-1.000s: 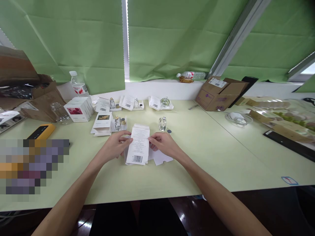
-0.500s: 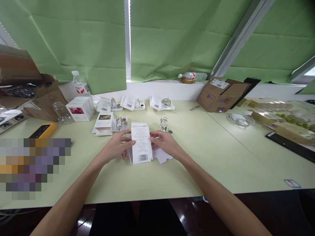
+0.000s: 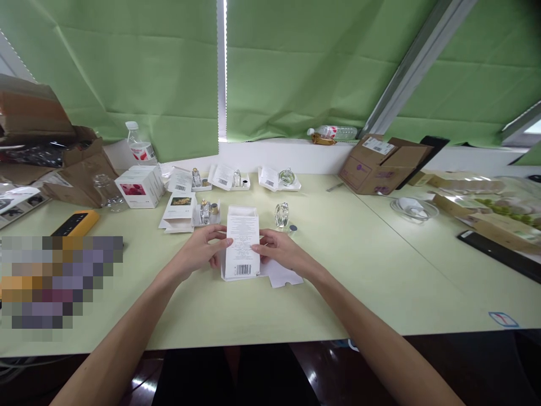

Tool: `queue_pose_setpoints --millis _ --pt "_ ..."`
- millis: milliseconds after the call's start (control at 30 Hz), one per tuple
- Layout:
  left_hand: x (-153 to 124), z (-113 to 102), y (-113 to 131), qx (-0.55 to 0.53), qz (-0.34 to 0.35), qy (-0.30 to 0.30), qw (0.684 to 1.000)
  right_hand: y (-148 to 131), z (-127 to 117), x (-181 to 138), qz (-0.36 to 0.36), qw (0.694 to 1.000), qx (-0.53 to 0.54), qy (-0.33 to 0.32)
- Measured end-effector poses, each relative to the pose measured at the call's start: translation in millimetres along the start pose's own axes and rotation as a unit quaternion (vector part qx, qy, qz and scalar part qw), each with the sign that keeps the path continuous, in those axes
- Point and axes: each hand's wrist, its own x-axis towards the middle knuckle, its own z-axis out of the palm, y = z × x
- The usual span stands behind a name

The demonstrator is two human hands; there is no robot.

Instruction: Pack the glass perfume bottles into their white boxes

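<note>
Sliding inward, the thumb of the right hand [image 3: 280, 248] is now overlapping a white rectangular cardboard box [image 3: 242, 234]; both it and the left hand [image 3: 201, 250] are grasping opposite sides, seemingly steadying the box between them, though hidden fingers are leaving the hold underneath unclear.

The pale green counter [image 3: 380, 282] carries a glass bottle [image 3: 282, 215], white card [image 3: 282, 275], brown carton [image 3: 362, 174] and coiled white cable [image 3: 415, 208].

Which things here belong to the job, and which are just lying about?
Likely the job: held carton, white card, clear bottle, small grey-topped piece.

Seemingly just lying about: brown box, yellow device, cable bundle, black bar, sill bottle.
</note>
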Motion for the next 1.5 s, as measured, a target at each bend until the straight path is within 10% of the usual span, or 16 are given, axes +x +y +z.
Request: queue_pose_setpoints --millis 1500 --pt "-5.0 8.8 8.0 -0.096 0.009 -0.090 0.991 -10.8 3.3 -6.1 -0.058 0.994 0.093 -0.002"
